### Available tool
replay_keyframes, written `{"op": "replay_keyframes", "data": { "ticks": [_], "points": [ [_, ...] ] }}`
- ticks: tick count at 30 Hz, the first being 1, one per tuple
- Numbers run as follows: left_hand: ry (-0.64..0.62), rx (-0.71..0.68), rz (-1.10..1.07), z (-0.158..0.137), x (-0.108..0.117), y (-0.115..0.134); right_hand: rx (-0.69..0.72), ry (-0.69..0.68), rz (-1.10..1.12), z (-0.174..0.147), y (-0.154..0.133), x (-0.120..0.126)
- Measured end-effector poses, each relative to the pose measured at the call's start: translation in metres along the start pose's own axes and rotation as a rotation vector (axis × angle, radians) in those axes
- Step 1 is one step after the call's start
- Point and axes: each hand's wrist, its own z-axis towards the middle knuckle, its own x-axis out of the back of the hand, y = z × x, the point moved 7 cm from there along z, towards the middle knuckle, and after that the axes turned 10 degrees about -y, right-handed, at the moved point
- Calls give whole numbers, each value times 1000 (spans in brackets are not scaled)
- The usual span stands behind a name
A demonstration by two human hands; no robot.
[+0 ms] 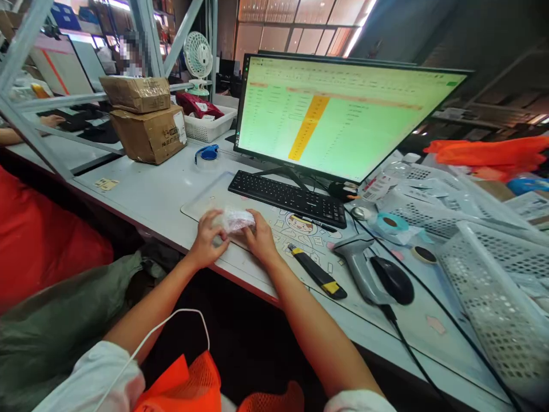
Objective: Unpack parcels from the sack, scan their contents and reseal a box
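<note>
Between my two hands is a small packet in clear, shiny plastic wrap (237,220), held just over the front edge of the desk mat (206,197). My left hand (209,240) curls its fingers and thumb round the packet's left end. At the right end, my right hand (260,236) pinches it between thumb and fingers. What lies inside the wrap is too blurred to tell. A black and yellow utility knife (317,271) lies on the mat to the right of my right hand. Behind the packet sits a black keyboard (287,197).
A monitor (343,120) stands behind the keyboard. On the right are a barcode scanner (362,269), a black mouse (392,279), a tape roll (391,223) and a white basket (493,309). Two cardboard boxes (148,134) are stacked at the left, near a metal frame (32,126). A person sits beyond.
</note>
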Motion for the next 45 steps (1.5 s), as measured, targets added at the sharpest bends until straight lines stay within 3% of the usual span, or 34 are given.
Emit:
{"op": "replay_keyframes", "data": {
  "ticks": [3, 5, 9, 16, 19, 26, 30, 34, 41, 45],
  "points": [
    [-28, -45, -105, -2, -1, 8, -15, -5, -6, -1, 1, 4],
    [26, 38, -307, -4, 3, -2, 2, -22, -5, -2, -1, 4],
    [-11, 247, -609, -6, -7, -26, 27, -37, 24, -4, -8, -1],
    [19, 452, -343, -6, -7, -39, -122, 58, 224, -10, -2, 2],
    [-19, 504, -349, -6, -9, -46, -115, 89, 361, -8, 1, 8],
    [-68, 497, -526, -4, -14, -55, -100, -83, 469, -8, -5, 3],
    [-207, 459, -573, -3, -22, -52, -93, -114, 547, -9, -9, 0],
    [-378, 403, -626, -1, -34, -41, -97, -50, 625, -7, -14, -3],
    [-186, 444, -813, 4, -28, -35, -190, 188, 703, -6, -3, -1],
    [-216, 493, -675, 3, -30, -43, -144, 45, 687, -3, -3, -3]
  ]
}}
